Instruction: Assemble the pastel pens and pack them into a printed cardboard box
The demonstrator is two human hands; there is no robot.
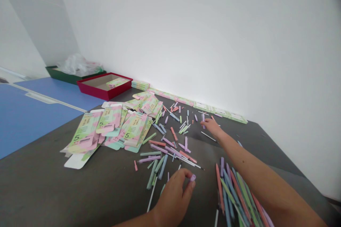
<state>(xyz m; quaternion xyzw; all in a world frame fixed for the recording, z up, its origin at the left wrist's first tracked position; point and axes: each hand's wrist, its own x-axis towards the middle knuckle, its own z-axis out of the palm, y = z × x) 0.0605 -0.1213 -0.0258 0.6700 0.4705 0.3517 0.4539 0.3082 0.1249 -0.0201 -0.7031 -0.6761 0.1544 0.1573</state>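
The left hand pinches a short lilac pen piece between its fingers, so this hand is narrow and it holds that piece. The hand is just at the near edge of the loose pens, a spread of thin pen parts in pink, green, blue and lilac. The right hand is at the far side of these loose pens, with the fingers reaching forward and close together. Its fingertips are just beside a lilac pen barrel, but I cannot tell if they hold anything.

To the right of the loose pens, a bundle of long pastel pens lies under the right forearm. To the left of the loose pens are many flat printed cardboard boxes, green and pink, overlapping each other and showing a number 5. All of this is on a dark table.

Behind the loose pens, a row of flat cards lies along the white wall. Farther to the left are a red box with a flat pack inside, a green tray holding a plastic bag, and blue sheets.
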